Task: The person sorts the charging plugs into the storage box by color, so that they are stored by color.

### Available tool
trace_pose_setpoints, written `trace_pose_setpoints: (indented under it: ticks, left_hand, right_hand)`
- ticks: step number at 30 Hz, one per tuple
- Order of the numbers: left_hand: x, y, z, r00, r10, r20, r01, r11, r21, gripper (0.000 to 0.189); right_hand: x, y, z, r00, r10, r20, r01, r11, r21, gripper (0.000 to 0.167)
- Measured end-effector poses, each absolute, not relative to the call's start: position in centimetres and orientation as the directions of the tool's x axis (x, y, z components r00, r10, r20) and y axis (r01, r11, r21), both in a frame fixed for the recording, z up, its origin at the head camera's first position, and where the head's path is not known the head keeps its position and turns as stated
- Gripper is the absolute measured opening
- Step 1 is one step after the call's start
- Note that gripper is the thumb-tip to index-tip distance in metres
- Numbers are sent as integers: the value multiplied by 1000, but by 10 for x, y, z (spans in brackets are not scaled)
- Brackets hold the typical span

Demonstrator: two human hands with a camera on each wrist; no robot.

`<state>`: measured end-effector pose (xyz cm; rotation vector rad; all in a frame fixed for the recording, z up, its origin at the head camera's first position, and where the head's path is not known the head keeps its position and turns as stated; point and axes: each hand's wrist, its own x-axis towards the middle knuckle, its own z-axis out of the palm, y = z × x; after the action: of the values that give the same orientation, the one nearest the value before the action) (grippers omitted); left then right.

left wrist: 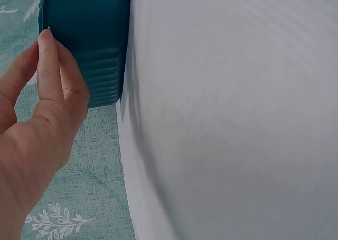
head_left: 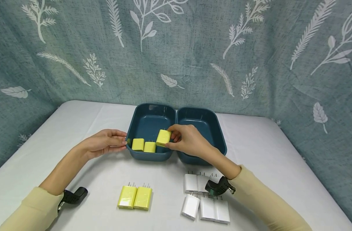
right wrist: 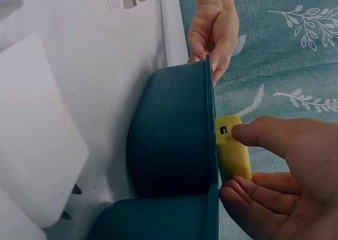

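Note:
My right hand pinches a yellow charger plug between thumb and fingers, over the right side of the left dark blue bin. The right wrist view shows the port on the end of this plug above the bin's rim. Two more yellow plugs, one at the left and one beside it, stand inside that bin along its near wall. My left hand pinches the bin's left rim, thumb at the edge and other fingers against the outer wall. In the left wrist view those fingers touch the bin.
A second dark blue bin adjoins on the right. Two yellow plugs, the left one and the right one, lie side by side on the white table. Several white plugs lie at the right, partly under my right wrist.

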<state>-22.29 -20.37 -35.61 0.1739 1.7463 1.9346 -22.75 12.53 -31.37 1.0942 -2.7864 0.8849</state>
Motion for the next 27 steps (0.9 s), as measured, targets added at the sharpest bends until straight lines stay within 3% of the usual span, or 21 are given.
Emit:
trace_pose_setpoints:
  ticks: [17,27]
  left_hand:
    - [-222,-203,-356,-857,448,-254,-294,-20,956,53]
    - [-224,-203,-358,-859,447,-250,-289,-18,957,52]
  right_hand:
    - [-231,117,-308,-757,-641,129,-622,645,-445,47]
    - [-233,111,-300,-736,-677,-9,-620,679,-394,48]
